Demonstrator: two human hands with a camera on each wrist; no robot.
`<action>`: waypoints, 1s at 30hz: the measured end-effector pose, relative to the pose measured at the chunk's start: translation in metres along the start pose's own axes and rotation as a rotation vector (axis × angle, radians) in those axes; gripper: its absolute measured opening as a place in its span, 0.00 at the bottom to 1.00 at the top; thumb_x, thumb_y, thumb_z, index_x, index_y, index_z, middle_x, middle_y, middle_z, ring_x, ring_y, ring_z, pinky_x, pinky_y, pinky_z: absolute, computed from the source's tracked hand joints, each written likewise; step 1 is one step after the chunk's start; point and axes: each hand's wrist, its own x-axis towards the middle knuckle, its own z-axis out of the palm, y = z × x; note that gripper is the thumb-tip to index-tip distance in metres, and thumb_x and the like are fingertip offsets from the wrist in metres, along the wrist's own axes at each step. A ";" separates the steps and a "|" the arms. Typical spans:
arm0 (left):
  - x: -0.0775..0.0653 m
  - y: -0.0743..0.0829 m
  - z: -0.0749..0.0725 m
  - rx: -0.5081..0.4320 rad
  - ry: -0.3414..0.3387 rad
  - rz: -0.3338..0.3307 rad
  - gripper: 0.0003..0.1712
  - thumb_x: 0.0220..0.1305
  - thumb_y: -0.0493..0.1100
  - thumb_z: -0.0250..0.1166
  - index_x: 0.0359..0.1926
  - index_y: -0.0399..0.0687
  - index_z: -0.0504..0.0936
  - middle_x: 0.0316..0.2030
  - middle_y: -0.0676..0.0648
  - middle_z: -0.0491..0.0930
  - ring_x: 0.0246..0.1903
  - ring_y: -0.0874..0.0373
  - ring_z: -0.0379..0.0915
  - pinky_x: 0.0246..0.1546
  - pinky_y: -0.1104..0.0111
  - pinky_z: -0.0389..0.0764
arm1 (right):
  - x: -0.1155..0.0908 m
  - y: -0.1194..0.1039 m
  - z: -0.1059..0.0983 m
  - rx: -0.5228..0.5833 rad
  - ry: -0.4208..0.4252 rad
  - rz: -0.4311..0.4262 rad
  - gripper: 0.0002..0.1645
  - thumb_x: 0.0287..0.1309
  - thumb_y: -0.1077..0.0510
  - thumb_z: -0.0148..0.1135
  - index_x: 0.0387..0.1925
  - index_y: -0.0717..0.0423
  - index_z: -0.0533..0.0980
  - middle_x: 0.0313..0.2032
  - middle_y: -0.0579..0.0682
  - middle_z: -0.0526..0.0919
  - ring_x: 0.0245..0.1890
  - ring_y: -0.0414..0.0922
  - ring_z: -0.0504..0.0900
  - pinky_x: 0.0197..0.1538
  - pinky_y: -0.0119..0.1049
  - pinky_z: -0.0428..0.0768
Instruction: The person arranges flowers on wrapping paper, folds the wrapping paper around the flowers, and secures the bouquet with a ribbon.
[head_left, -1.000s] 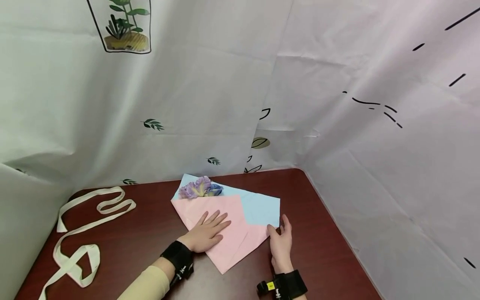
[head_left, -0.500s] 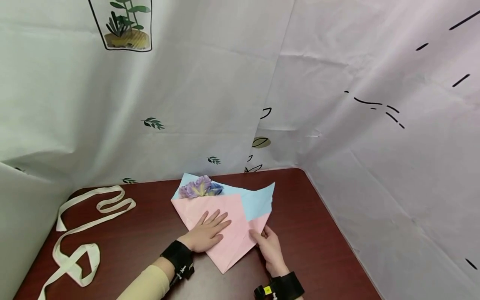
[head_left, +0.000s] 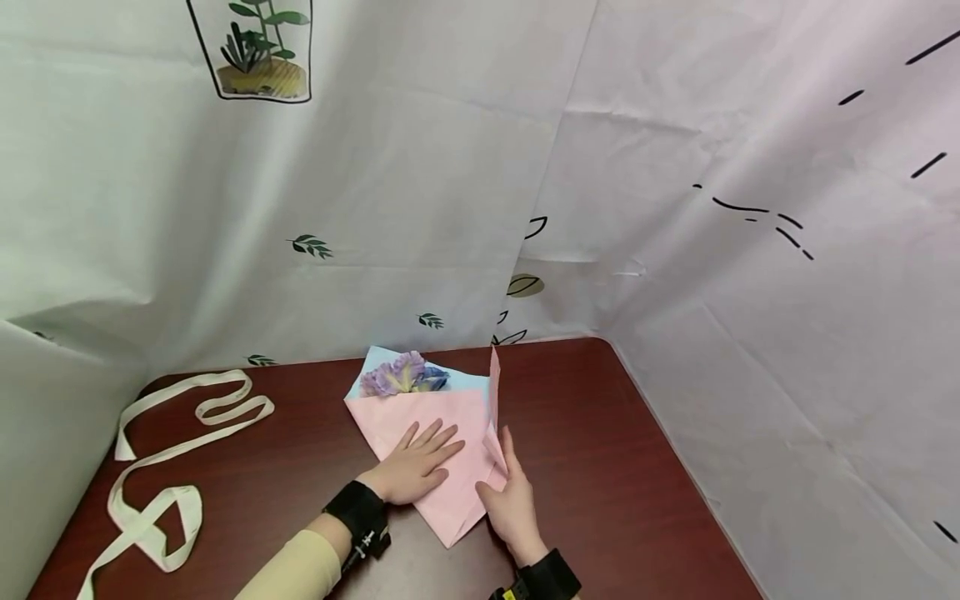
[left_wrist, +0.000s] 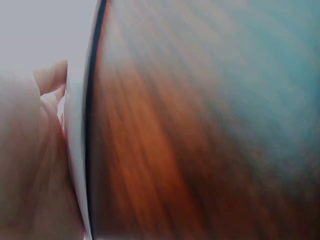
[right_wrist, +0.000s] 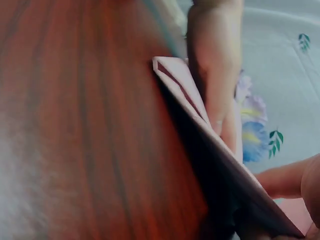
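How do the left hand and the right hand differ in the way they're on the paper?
The left hand lies on the pink face of the paper, while the right hand is at the paper's right edge.
The left hand is flat with its fingers spread, while the right hand grips the edge, thumb on the upper side.
Both touch the paper, and each has a black wristband.

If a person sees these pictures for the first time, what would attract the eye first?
Probably the purple and blue flowers, tucked in pink-and-blue paper near the far edge of the dark red table. The right grip holds the paper's raised right side. An off-white ribbon also stands out, looped on the table's left.
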 end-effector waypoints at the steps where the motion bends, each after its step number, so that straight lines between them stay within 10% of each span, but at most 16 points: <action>1: 0.000 0.000 0.000 -0.007 -0.002 0.000 0.31 0.84 0.55 0.49 0.82 0.56 0.65 0.84 0.48 0.54 0.84 0.43 0.40 0.78 0.38 0.39 | -0.001 0.001 0.001 -0.030 0.013 -0.006 0.64 0.51 0.72 0.70 0.85 0.45 0.54 0.74 0.61 0.71 0.66 0.58 0.78 0.50 0.46 0.80; 9: 0.001 0.001 -0.003 -0.014 -0.009 0.005 0.32 0.84 0.54 0.50 0.82 0.56 0.64 0.84 0.47 0.54 0.84 0.42 0.39 0.78 0.37 0.38 | -0.008 0.004 0.005 -0.090 0.059 -0.029 0.25 0.58 0.69 0.69 0.59 0.62 0.82 0.51 0.60 0.89 0.52 0.51 0.87 0.50 0.46 0.85; 30: 0.001 0.008 -0.013 -0.154 0.014 -0.050 0.42 0.76 0.54 0.60 0.77 0.30 0.64 0.76 0.29 0.65 0.78 0.30 0.53 0.79 0.38 0.37 | 0.003 0.007 -0.005 -0.122 0.029 -0.135 0.22 0.71 0.61 0.66 0.63 0.46 0.85 0.63 0.49 0.85 0.64 0.51 0.82 0.64 0.53 0.80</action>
